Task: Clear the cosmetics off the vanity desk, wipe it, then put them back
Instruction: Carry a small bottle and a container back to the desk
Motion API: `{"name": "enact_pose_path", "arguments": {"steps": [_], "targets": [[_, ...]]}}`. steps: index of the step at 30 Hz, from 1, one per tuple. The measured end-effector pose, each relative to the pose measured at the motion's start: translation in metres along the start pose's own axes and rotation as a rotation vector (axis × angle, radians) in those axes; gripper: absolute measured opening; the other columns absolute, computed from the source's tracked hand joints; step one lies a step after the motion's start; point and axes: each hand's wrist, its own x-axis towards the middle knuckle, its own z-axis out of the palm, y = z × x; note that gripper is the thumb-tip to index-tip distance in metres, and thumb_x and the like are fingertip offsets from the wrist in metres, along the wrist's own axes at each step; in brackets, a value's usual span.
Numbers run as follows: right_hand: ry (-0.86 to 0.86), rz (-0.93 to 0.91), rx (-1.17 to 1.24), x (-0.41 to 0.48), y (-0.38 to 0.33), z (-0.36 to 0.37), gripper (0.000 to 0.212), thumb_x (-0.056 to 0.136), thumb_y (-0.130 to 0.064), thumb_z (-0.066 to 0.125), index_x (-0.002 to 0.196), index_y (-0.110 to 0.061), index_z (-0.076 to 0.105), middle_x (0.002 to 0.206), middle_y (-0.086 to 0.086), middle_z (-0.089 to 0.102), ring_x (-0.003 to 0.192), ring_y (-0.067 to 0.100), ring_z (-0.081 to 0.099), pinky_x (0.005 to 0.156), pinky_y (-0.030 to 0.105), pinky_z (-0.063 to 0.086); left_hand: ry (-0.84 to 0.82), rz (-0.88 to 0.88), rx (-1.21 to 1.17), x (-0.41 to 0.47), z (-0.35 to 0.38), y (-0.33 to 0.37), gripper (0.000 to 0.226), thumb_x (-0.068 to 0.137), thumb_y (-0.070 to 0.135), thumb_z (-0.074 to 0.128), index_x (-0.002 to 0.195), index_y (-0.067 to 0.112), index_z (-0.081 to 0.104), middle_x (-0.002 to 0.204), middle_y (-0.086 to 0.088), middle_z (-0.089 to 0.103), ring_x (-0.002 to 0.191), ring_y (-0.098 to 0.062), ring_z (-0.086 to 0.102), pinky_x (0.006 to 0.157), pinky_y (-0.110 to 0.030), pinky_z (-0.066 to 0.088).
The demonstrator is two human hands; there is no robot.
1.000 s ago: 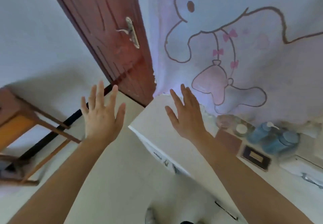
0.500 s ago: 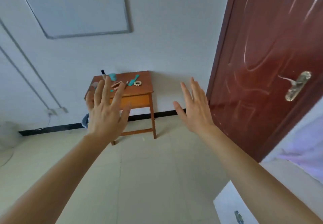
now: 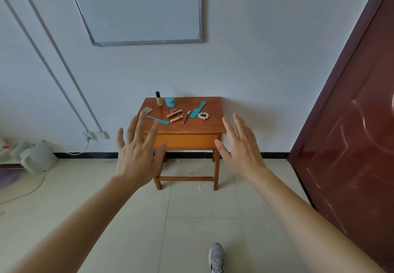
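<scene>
Small orange wooden desk [image 3: 213, 112] against the white wall, cosmetics scattered on top; left hand [image 3: 136, 155] and right hand [image 3: 243, 151] spread, holding nothing

Both bare arms reach forward, palms down. The left hand [image 3: 136, 157] has its fingers straight and spread; the right hand [image 3: 243, 149] likewise, thumb out. Neither holds anything.

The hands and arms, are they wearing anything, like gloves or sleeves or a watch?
No. The left hand and right hand are bare: no gloves, rings or watch show. The left forearm and right forearm are bare too, with no sleeve in sight up to the picture's edge. The only clothing visible is a grey sneaker at the bottom.
</scene>
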Motion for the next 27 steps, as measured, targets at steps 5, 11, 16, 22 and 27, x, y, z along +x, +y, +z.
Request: {"name": "enact_pose_path", "arguments": {"steps": [5, 11, 16, 22, 27], "targets": [[-0.022, 0.006, 0.055, 0.115, 0.034, 0.057, 0.069, 0.1, -0.057, 0.032, 0.156, -0.026, 0.007, 0.165, 0.008, 0.002, 0.151, 0.027, 0.009, 0.119, 0.041, 0.017, -0.06, -0.064, 0.023, 0.115, 0.056, -0.004, 0.064, 0.097, 0.057, 0.025, 0.154, 0.03, 0.014, 0.163, -0.004, -0.002, 0.149, -0.024, -0.005, 0.118, -0.055, 0.004], [-0.086, -0.05, 0.079, 0.261, 0.052, 0.101, 0.07, 0.099, -0.056, 0.036, 0.155, -0.029, 0.003, 0.165, 0.004, -0.002, 0.152, 0.025, 0.004, 0.12, 0.042, 0.017, -0.082, -0.068, 0.057, 0.242, 0.091, -0.027, 0.067, 0.096, 0.058, 0.023, 0.155, 0.031, 0.006, 0.163, -0.004, -0.004, 0.149, -0.025, -0.006, 0.119, -0.055, 0.002], [-0.124, -0.125, 0.069, 0.352, 0.046, 0.142, 0.069, 0.099, -0.056, 0.034, 0.154, -0.028, 0.002, 0.165, 0.008, 0.001, 0.151, 0.027, 0.008, 0.117, 0.038, 0.011, -0.073, -0.172, 0.045, 0.313, 0.128, -0.069, 0.068, 0.093, 0.063, 0.019, 0.154, 0.033, 0.01, 0.163, -0.003, 0.0, 0.15, -0.025, -0.004, 0.119, -0.055, 0.002], [-0.215, -0.174, 0.06, 0.44, 0.035, 0.209, 0.072, 0.1, -0.051, 0.04, 0.155, -0.026, 0.001, 0.164, 0.01, -0.001, 0.151, 0.028, 0.013, 0.119, 0.042, 0.021, -0.124, -0.246, 0.025, 0.39, 0.199, -0.137, 0.068, 0.095, 0.061, 0.023, 0.154, 0.032, 0.005, 0.163, -0.002, -0.003, 0.15, -0.023, -0.005, 0.118, -0.053, 0.002], [-0.285, -0.177, 0.034, 0.527, 0.027, 0.271, 0.072, 0.101, -0.048, 0.041, 0.156, -0.025, 0.0, 0.165, 0.008, -0.003, 0.151, 0.026, 0.012, 0.119, 0.04, 0.02, -0.19, -0.248, -0.006, 0.469, 0.262, -0.205, 0.071, 0.096, 0.06, 0.026, 0.154, 0.031, -0.004, 0.163, -0.004, -0.009, 0.15, -0.025, -0.007, 0.118, -0.051, 0.002]]}}
